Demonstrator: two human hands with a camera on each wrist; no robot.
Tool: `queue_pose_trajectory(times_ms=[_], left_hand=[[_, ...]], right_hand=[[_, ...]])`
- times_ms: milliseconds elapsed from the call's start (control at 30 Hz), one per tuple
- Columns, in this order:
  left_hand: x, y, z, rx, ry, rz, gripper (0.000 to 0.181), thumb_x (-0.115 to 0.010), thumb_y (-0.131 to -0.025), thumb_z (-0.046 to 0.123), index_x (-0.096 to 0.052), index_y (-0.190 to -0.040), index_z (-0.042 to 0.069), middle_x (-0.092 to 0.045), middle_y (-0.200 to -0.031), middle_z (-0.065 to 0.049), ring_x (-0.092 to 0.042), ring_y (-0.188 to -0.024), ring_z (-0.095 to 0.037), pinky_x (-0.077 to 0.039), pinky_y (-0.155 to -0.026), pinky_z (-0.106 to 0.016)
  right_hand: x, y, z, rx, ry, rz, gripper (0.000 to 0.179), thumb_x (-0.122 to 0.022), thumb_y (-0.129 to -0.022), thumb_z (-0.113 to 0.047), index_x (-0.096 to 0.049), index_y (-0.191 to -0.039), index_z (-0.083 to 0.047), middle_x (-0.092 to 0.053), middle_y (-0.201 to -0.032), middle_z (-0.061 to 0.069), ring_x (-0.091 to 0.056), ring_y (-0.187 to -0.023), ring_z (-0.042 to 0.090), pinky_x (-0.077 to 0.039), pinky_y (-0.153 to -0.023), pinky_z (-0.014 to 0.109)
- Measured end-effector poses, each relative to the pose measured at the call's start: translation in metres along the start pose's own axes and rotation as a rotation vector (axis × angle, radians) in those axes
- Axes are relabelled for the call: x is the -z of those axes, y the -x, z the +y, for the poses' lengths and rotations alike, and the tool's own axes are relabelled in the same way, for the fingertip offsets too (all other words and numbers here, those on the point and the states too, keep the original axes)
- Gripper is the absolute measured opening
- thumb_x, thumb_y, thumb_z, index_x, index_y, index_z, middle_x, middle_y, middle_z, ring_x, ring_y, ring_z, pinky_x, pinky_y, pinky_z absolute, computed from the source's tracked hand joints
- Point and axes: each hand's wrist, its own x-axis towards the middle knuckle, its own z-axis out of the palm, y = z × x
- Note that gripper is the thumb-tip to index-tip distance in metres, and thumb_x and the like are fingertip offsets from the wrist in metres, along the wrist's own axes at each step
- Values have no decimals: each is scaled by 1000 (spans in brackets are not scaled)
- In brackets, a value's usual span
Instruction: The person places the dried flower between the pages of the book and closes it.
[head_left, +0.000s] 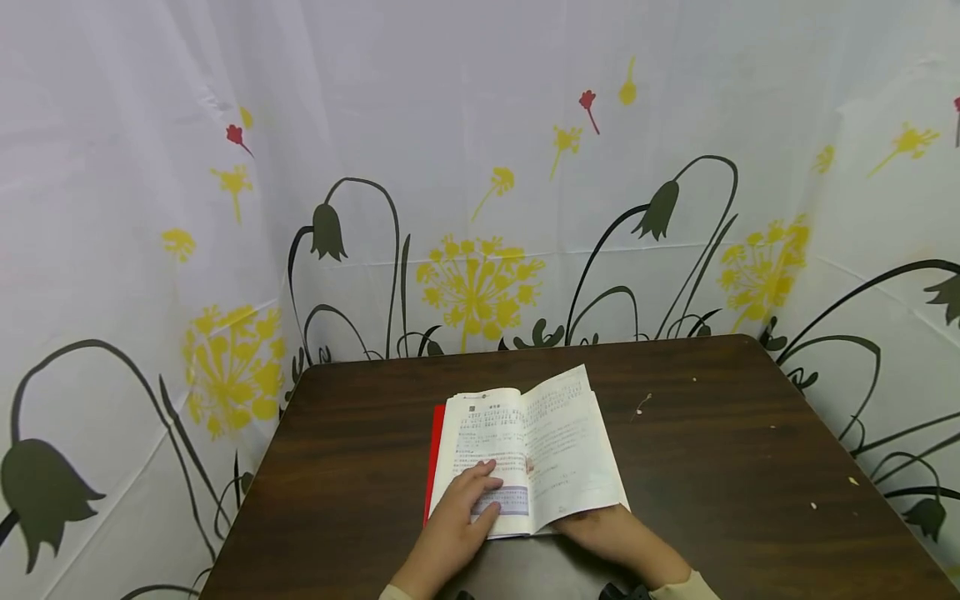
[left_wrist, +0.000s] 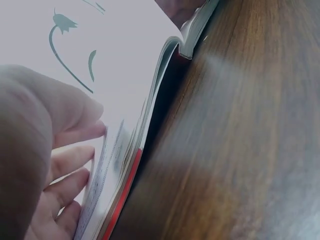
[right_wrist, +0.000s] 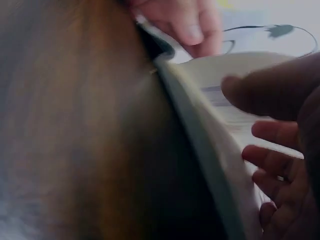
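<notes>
An open book with printed text lies on the table, its red cover showing along the left edge. On the lower part of the left page rests my left hand, fingers relaxed and a little spread. My right hand is at the bottom of the right page, which is raised and covers its fingers in the head view. From the right wrist, the thumb stands apart from the loosely bent fingers over a page. The left wrist view shows the left fingertips against the paper near the book's edge.
The dark brown wooden table extends on both sides of the book. Small pale bits are scattered on its right side. Behind it hangs a white curtain printed with yellow, red and dark green flowers.
</notes>
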Motion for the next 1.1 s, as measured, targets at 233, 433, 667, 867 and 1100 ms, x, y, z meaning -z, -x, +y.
queue_pose_trajectory(times_ms=[233,433,667,867,1100], left_hand=[[-1,-2,0,28,21,92,13,-76,-98,11,-81,-105,20,-72,-134,0,-64,-139,-29,-51,-116,-56],[-1,-3,0,28,40,121,14,-76,-98,9,-82,-107,19,-72,-129,1,-65,-136,-28,-51,-115,-54],[1,-4,2,101,145,192,41,-77,-94,3,-71,-133,14,-73,-127,4,-68,-120,-17,-58,-105,-39],[8,-4,4,105,256,402,48,-73,-99,0,-66,-143,16,-68,-135,2,-68,-123,-15,-58,-105,-32],[13,-5,0,-388,230,646,39,-65,-91,-17,-77,-119,7,-77,-110,-6,-70,-105,-20,-53,-104,-19]], right_hand=[[-5,4,-8,7,-24,-9,37,-78,-100,-49,-74,-130,-29,-74,-131,-16,-65,-119,0,-57,-104,28],[-5,-3,-4,277,70,34,53,-88,-93,-39,-68,-142,-31,-66,-151,-1,-63,-141,25,-50,-118,57],[-5,-3,-4,420,307,31,58,-86,-92,-39,-68,-148,-38,-57,-162,16,-54,-149,50,-41,-115,74],[-7,-3,-2,418,358,23,57,-84,-94,-40,-66,-149,-40,-57,-162,14,-54,-149,47,-43,-115,72],[-7,-4,-2,387,367,3,59,-82,-96,-42,-63,-152,-44,-55,-164,14,-51,-153,46,-40,-119,72]])
